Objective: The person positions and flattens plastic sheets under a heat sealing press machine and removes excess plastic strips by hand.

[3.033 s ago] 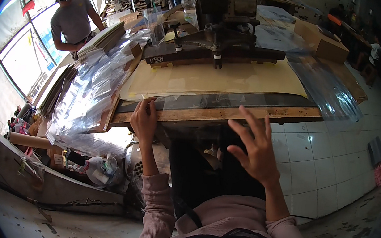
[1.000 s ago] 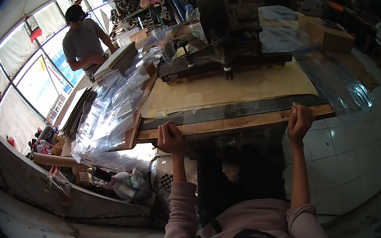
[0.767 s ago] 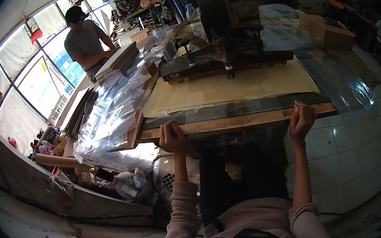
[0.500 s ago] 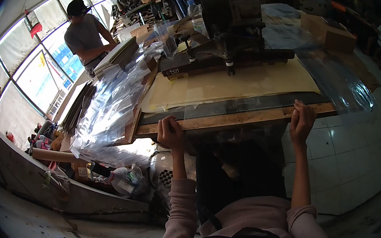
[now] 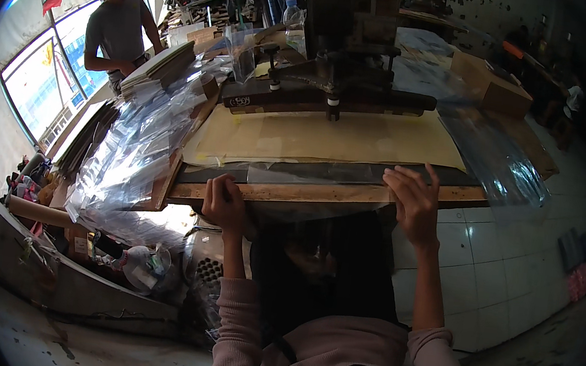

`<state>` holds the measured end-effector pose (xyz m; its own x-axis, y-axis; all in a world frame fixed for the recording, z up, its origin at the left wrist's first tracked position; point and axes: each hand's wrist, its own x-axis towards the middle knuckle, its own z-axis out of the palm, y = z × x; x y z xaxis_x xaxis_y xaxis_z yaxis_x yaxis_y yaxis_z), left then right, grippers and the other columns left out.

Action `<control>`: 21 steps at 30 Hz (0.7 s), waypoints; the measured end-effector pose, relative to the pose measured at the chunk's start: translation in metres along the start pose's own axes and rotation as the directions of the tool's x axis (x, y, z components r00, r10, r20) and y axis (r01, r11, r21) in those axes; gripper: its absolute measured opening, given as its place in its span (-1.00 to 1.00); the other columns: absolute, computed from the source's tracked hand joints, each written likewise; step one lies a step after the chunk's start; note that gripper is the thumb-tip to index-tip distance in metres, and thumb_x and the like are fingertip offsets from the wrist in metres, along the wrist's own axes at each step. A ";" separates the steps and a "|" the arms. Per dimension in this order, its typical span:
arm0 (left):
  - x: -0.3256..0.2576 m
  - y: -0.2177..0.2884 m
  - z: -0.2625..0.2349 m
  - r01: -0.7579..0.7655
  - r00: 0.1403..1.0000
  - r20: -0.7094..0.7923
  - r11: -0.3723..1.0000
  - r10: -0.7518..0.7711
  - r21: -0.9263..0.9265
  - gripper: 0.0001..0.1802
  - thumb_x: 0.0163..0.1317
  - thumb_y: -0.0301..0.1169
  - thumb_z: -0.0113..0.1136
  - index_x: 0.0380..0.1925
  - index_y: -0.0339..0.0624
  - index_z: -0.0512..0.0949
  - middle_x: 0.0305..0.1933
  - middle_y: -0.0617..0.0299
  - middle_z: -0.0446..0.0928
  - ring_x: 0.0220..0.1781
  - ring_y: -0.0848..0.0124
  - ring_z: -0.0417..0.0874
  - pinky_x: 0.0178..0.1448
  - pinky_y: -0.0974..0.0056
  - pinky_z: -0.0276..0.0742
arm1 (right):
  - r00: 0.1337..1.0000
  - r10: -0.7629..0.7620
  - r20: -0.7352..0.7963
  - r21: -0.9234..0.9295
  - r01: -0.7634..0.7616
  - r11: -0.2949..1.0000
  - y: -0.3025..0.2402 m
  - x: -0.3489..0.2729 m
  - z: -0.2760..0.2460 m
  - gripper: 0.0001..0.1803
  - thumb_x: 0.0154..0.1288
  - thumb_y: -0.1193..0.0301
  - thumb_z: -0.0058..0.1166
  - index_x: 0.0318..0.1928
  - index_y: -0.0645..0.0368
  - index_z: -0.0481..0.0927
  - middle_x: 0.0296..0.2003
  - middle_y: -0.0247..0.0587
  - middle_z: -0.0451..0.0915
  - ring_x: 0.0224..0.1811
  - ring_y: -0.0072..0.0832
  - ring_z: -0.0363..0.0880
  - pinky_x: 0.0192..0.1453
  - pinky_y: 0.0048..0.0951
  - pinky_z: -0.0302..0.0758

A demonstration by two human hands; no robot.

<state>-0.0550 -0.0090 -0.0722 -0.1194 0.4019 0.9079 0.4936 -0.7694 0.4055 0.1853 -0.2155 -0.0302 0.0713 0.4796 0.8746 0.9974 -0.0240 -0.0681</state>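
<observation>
A thin clear plastic sheet (image 5: 286, 176) lies along the front of the press bed, and its sheen hangs below the wooden edge (image 5: 306, 195) between my hands. At the left end of that edge my left hand (image 5: 224, 204) has its fingers curled, apparently pinching the sheet's near left part. My right hand (image 5: 413, 204) is over the edge's right portion, with fingers stretched and spread; no firm grip on the film shows. Behind the dark front strip is a large yellowish sheet (image 5: 327, 140), under the dark bar (image 5: 332, 106) of a heavy press (image 5: 342, 21).
Shiny clear plastic (image 5: 119, 169) is heaped on the left, beside a stack of boards (image 5: 157, 67). A co-worker (image 5: 118, 30) stands beyond it. More clear film (image 5: 500, 161) drapes off the right side, near a cardboard box (image 5: 491, 87). A tiled floor (image 5: 488, 265) shows at right.
The view has shifted, so the bench sits further left. My right hand has moved inward along the edge and its curled fingers have spread. My left hand stays closed at the left end.
</observation>
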 end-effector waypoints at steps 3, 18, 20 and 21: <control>-0.001 -0.001 0.000 0.017 1.000 -0.012 1.000 -0.017 0.003 -0.89 0.13 -0.48 0.01 -0.53 -0.19 0.49 -0.56 0.23 0.43 -0.59 0.36 0.48 -0.51 0.31 0.35 | 0.997 -0.055 0.046 -0.171 0.062 0.983 -0.006 0.028 -0.020 -0.84 0.12 0.43 0.11 -0.24 0.00 0.60 -0.34 -0.50 0.65 -0.07 -0.53 0.50 0.34 0.02 0.04; 0.005 0.003 0.001 0.002 1.000 0.003 0.999 -0.002 -0.035 -0.92 0.10 -0.53 0.03 -0.53 -0.17 0.48 -0.59 0.23 0.42 -0.64 0.32 0.45 -0.55 0.31 0.35 | 0.981 0.151 0.121 -0.109 -0.138 0.984 -0.014 0.020 -0.032 -0.86 0.16 0.43 0.08 -0.25 0.01 0.62 -0.45 -0.44 0.63 -0.07 -0.53 0.51 0.38 0.11 -0.14; 0.006 0.005 -0.002 0.028 1.000 0.013 0.999 -0.028 -0.023 -0.92 0.10 -0.52 0.04 -0.54 -0.17 0.47 -0.60 0.23 0.41 -0.61 0.32 0.48 -0.53 0.31 0.36 | 0.980 0.160 0.115 -0.096 -0.149 0.984 -0.005 0.021 -0.029 -0.87 0.17 0.43 0.07 -0.26 0.02 0.62 -0.47 -0.43 0.62 -0.08 -0.52 0.52 0.39 0.08 -0.12; 0.006 0.003 -0.003 0.026 1.000 0.008 0.999 -0.025 -0.025 -0.92 0.10 -0.52 0.04 -0.54 -0.17 0.47 -0.60 0.23 0.41 -0.61 0.32 0.48 -0.53 0.31 0.36 | 0.979 0.169 0.110 -0.082 -0.160 0.984 -0.002 0.021 -0.028 -0.88 0.17 0.44 0.07 -0.26 0.03 0.62 -0.49 -0.41 0.61 -0.09 -0.51 0.52 0.39 0.04 -0.10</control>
<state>-0.0567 -0.0102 -0.0649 -0.1252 0.4251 0.8965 0.4684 -0.7712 0.4311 0.1851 -0.2294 0.0018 0.2370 0.5624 0.7922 0.9706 -0.1725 -0.1679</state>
